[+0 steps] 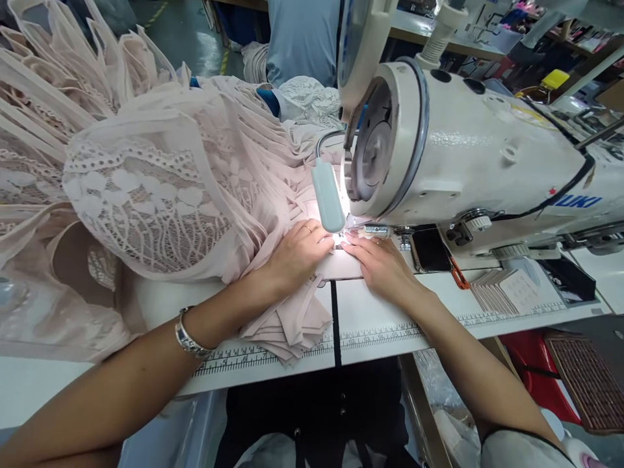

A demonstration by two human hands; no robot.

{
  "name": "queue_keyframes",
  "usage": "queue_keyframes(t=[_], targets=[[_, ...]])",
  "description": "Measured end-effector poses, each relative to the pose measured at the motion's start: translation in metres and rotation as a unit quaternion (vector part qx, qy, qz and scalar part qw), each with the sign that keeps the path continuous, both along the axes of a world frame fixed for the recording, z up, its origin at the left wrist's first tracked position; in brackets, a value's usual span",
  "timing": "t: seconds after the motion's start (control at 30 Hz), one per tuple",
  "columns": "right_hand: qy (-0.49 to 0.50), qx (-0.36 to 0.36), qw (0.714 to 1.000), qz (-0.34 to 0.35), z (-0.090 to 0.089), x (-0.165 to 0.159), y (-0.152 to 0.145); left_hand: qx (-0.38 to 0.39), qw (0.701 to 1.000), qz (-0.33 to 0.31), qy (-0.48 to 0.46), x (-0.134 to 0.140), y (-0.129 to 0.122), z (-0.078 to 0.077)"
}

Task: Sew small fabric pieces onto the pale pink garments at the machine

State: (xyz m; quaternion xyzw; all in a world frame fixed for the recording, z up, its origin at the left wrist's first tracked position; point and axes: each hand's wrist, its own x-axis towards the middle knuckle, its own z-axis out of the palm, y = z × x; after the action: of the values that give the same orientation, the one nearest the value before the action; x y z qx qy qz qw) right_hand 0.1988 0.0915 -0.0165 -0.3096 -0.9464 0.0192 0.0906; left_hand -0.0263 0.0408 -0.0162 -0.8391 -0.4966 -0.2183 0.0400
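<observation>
Pale pink lacy fabric (156, 188) lies layered against the left hand (299, 250).

A hand could slide in from the front over the strip of tabletop (375, 305) between the folded cloth ends (290, 328) and the right hand (380, 263) with its forearm. Leftward, the lace pile (146, 195) bars the way. The little lamp (327, 195) and bulky sewing machine (468, 143) crowd from above; cards (509, 286) sit farther right.
</observation>
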Motion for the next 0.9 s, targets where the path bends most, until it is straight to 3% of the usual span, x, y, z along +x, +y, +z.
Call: queue_keyframes(t=[0.2, 0.33, 0.53, 0.73, 0.9], targets=[[-0.015, -0.006, 1.000, 0.015, 0.000, -0.001, 0.003, 0.064, 0.997, 0.029, 0.026, 0.002, -0.007, 0.003], [0.001, -0.001, 0.999, 0.043, -0.001, 0.001, 0.005, 0.047, 0.998, 0.021, 0.038, 0.004, -0.006, 0.004], [0.021, 0.000, 0.999, 0.027, -0.006, 0.004, 0.008, 0.002, 0.992, -0.026, 0.122, 0.009, -0.007, 0.011], [0.044, 0.000, 0.999, -0.032, -0.010, -0.003, 0.018, -0.067, 0.978, 0.106, 0.166, 0.021, -0.026, 0.024], [0.045, 0.034, 0.998, -0.042, -0.010, -0.004, 0.026, -0.177, 0.960, 0.149, 0.154, 0.025, -0.005, 0.030]])
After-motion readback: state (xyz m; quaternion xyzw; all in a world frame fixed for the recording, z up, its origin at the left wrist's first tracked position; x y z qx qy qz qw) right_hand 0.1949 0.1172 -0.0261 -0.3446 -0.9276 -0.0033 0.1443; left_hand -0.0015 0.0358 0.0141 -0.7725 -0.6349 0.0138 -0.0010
